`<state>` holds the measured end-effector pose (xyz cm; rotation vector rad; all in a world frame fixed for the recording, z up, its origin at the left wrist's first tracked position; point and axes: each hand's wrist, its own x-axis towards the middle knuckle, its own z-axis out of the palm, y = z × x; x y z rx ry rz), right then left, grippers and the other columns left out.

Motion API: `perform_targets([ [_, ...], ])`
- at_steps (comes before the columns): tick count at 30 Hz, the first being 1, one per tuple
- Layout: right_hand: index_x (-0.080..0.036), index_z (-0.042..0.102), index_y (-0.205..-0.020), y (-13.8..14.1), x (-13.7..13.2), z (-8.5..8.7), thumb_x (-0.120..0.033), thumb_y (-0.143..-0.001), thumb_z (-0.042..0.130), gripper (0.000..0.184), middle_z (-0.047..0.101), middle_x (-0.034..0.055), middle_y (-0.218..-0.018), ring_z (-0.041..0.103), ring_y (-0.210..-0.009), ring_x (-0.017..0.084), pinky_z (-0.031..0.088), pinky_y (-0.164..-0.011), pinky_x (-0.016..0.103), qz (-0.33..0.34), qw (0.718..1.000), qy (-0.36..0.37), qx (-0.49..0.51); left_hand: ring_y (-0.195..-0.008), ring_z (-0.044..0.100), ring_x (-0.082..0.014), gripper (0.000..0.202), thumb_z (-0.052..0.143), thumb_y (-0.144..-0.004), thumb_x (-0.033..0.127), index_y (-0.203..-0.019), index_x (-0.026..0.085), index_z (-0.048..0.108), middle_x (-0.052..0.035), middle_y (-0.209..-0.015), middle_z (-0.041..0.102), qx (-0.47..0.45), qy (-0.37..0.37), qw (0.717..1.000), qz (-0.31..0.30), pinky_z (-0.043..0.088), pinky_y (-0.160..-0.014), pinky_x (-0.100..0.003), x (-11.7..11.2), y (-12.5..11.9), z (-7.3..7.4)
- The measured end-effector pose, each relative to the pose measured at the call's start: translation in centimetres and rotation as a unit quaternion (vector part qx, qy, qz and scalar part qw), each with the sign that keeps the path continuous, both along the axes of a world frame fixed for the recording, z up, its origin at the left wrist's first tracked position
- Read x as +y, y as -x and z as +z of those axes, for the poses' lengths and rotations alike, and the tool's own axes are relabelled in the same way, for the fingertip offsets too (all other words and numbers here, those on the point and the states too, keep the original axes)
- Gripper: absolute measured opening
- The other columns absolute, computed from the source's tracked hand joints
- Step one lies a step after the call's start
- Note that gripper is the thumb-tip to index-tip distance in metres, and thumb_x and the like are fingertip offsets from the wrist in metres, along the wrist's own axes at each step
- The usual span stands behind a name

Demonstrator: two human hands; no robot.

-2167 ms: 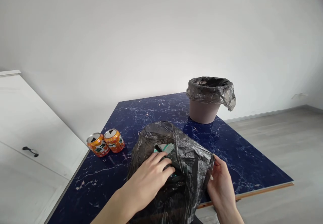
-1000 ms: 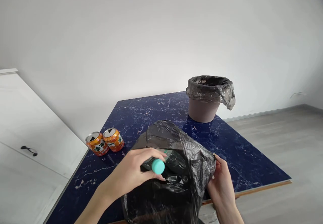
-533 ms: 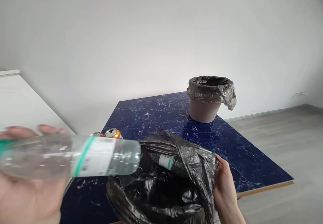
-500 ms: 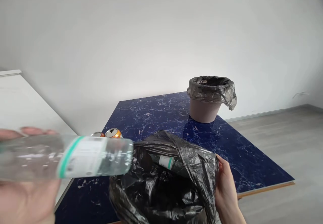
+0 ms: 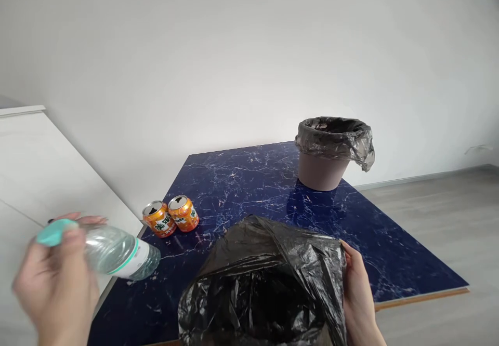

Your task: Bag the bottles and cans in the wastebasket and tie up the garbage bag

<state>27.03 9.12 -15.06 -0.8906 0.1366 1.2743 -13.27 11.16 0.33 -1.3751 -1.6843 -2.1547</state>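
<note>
In the left hand (image 5: 60, 278), a bottle (image 5: 119, 255) slants; capped.

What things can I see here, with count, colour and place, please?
Marble-patterned blue table: 1, blue, centre
Turquoise-capped plastic bottle: 1, clear, lower left, tilted
Crinkled plastic bag: 1, black, front centre
Cylindrical metal cans: 2, orange, table's left
Round bin: 1, grey-brown, table's far right
Thin plastic liner: 1, black, over the bin's rim
Boxy cabinet: 1, white, left
Plain wall: 1, pale grey, behind
Floor: 1, grey, right
Left hand: 1, bare, gripping the bottle
Right hand: 1, bare, holding the bag's rim
</note>
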Motion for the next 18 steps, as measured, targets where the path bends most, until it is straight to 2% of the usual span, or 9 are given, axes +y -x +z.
perform_targets([
  [3,-0.025,0.071,-0.089,0.0,-0.1,0.0,-0.036,-0.074,0.084,0.023,0.076,-0.0037,-0.072,0.078,-0.077,0.027,0.062,-0.069,0.036,0.009,1.000,0.003,0.012,-0.101,0.077,-0.0279,0.053,0.090,-0.079,0.055,-0.113,0.017,0.075,-0.0074,-0.102,0.079,-0.043,-0.010,0.998,-0.048,0.060,-0.106,-0.052,2.4,0.2,-1.6],
  [5,-0.024,0.072,-0.091,0.0,0.0,-0.2,-0.037,-0.074,0.084,0.024,0.077,-0.0029,-0.074,0.078,-0.078,0.028,0.062,-0.069,0.037,0.011,1.000,0.004,0.004,-0.108,0.078,-0.0296,0.053,0.088,-0.083,0.053,-0.117,0.016,0.075,-0.0096,-0.108,0.081,-0.029,0.015,0.998,-0.051,0.058,-0.111,-0.053,3.3,0.6,-2.4],
  [9,-0.024,0.072,-0.088,-0.1,0.1,-0.3,-0.039,-0.074,0.084,0.024,0.077,-0.0022,-0.073,0.079,-0.079,0.029,0.063,-0.070,0.037,0.018,1.000,-0.004,-0.011,-0.116,0.078,-0.0311,0.051,0.078,-0.094,0.053,-0.126,0.013,0.074,-0.0132,-0.115,0.082,0.027,0.041,0.999,-0.021,0.057,-0.112,-0.050,4.6,1.7,-3.7],
  [13,-0.024,0.072,-0.087,0.0,0.1,0.0,-0.037,-0.073,0.084,0.022,0.077,-0.0021,-0.073,0.078,-0.079,0.028,0.063,-0.070,0.037,0.024,1.000,0.002,0.015,-0.124,0.076,-0.0319,0.051,0.072,-0.100,0.051,-0.131,0.011,0.072,-0.0159,-0.125,0.081,0.057,0.028,0.998,0.004,0.056,-0.114,-0.049,5.7,2.7,-4.1],
  [18,-0.023,0.073,-0.086,0.0,0.1,0.0,-0.036,-0.073,0.083,0.021,0.078,-0.0012,-0.075,0.078,-0.079,0.028,0.063,-0.070,0.037,0.022,1.000,0.003,0.009,-0.130,0.071,-0.0312,0.052,0.069,-0.103,0.047,-0.138,0.009,0.067,-0.0160,-0.132,0.079,0.106,0.039,0.993,0.023,0.052,-0.118,-0.048,6.0,3.0,-3.9],
])
